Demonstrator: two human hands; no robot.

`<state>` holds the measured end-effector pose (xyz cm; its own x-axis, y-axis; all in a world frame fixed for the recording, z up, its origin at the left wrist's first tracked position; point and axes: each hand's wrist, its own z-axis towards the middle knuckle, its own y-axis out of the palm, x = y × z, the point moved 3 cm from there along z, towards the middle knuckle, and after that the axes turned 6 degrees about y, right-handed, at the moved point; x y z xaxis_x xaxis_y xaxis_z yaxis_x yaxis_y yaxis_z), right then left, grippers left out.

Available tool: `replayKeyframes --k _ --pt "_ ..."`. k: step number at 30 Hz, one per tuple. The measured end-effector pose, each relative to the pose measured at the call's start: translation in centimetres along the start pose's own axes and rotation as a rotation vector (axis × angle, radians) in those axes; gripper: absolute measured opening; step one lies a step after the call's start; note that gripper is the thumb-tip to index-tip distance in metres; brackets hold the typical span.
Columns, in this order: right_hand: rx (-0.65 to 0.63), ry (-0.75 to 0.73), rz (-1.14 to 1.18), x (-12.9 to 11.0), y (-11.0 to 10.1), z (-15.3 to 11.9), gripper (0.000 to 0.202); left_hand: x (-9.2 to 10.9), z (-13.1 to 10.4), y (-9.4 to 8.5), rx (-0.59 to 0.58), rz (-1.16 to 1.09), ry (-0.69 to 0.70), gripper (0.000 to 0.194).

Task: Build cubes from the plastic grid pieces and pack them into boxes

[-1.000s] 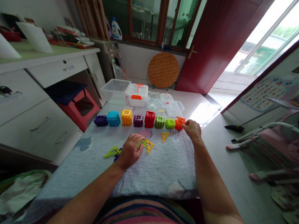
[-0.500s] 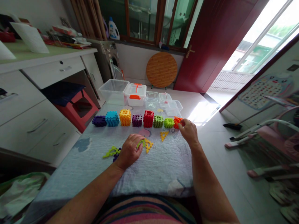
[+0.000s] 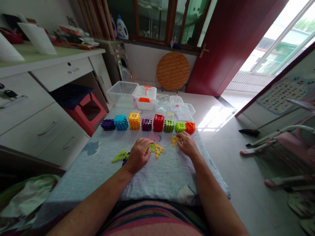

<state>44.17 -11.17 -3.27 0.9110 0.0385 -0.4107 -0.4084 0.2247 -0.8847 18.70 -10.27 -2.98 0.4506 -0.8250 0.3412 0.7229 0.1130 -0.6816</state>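
Note:
My left hand rests on the cloth-covered table, fingers curled and closed on a light green lattice piece that shows past the fingertips. Beside that piece lies a yellow triangular piece. Left of the wrist are another light green piece and a dark purple piece, partly hidden by the hand. My right hand has its thumb and fingers pinched at the right corner of a second yellow triangular piece, which lies flat. Just behind the right hand stand an orange stack and a bright green stack.
The row continues leftward with an olive green stack, red stack, purple stack, yellow stack, blue stack and dark purple stack. Behind them are a clear bin and a lidded box.
My right hand has left the orange stack and come down and left to the yellow triangular piece. My left hand keeps its place; the whole view has shifted slightly.

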Motion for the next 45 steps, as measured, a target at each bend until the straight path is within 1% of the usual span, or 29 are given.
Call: replayKeyframes --k 2,4,9,11,13,14,16,18,19,23,24,26,27,30,32,34,36,38,41,45 --pt "-0.048 -0.034 -0.026 -0.1 0.2 0.0 0.033 0.0 0.0 -0.1 0.017 0.000 -0.004 0.027" --pt "-0.088 -0.060 -0.044 -0.1 0.4 0.0 0.033 -0.1 0.0 -0.2 0.029 -0.006 -0.018 0.028" --pt "-0.123 -0.100 0.031 -0.7 0.7 0.1 0.016 0.0 0.0 -0.2 0.009 -0.030 -0.032 0.026" --pt "-0.114 -0.113 0.102 -1.2 0.7 0.1 0.013 0.2 0.0 -0.1 -0.022 -0.046 -0.021 0.019" --pt "-0.095 -0.103 0.189 -1.7 0.6 0.1 0.016 0.5 0.0 0.0 -0.069 -0.053 -0.006 0.006" --pt "-0.091 -0.094 0.233 -1.9 0.5 0.1 0.017 0.7 0.0 0.0 -0.102 -0.050 0.002 0.003" --pt "-0.118 -0.091 0.303 -2.3 0.5 0.0 0.021 1.1 -0.1 0.2 -0.172 -0.036 0.018 0.008" --pt "-0.169 -0.131 0.325 -2.8 0.5 -0.1 0.025 1.3 -0.1 0.3 -0.227 -0.018 0.023 0.009" --pt "-0.172 -0.151 0.317 -2.9 0.6 -0.2 0.026 1.3 -0.1 0.4 -0.244 -0.007 0.023 0.011" --pt "-0.057 -0.152 0.243 -2.8 0.3 -0.3 0.029 1.1 0.0 0.6 -0.283 0.029 0.014 0.031" --pt "-0.051 -0.145 0.223 -2.8 0.3 -0.4 0.028 1.0 0.0 0.7 -0.288 0.034 0.011 0.035" --pt "-0.096 -0.143 0.164 -2.7 0.2 -0.5 0.022 0.8 -0.1 0.9 -0.288 0.041 -0.004 0.040" --pt "-0.132 -0.143 0.126 -2.7 0.3 -0.7 0.023 0.7 -0.1 0.9 -0.283 0.045 -0.015 0.040" --pt "-0.222 -0.133 0.020 -2.9 0.6 -0.9 0.036 0.5 -0.2 1.1 -0.270 0.062 -0.048 0.037" --pt "-0.243 -0.129 -0.004 -3.1 1.0 -0.9 0.031 0.5 -0.2 1.2 -0.269 0.070 -0.061 0.034" --pt "-0.243 -0.131 0.009 -3.2 1.4 -0.9 0.022 0.5 -0.2 1.2 -0.268 0.075 -0.064 0.030" --pt "-0.241 -0.134 0.040 -3.2 1.7 -0.8 0.021 0.5 -0.1 1.1 -0.261 0.075 -0.061 0.023" --pt "-0.233 -0.135 0.071 -3.0 1.6 -0.8 0.023 0.5 -0.2 1.1 -0.255 0.072 -0.055 0.017" --pt "-0.205 -0.150 0.128 -3.1 1.0 -0.9 0.026 0.5 -0.2 1.2 -0.268 0.058 -0.038 0.015" --pt "-0.156 -0.246 0.269 -4.5 0.2 -1.1 0.032 0.6 -0.1 1.4 -0.311 0.036 -0.021 0.018"
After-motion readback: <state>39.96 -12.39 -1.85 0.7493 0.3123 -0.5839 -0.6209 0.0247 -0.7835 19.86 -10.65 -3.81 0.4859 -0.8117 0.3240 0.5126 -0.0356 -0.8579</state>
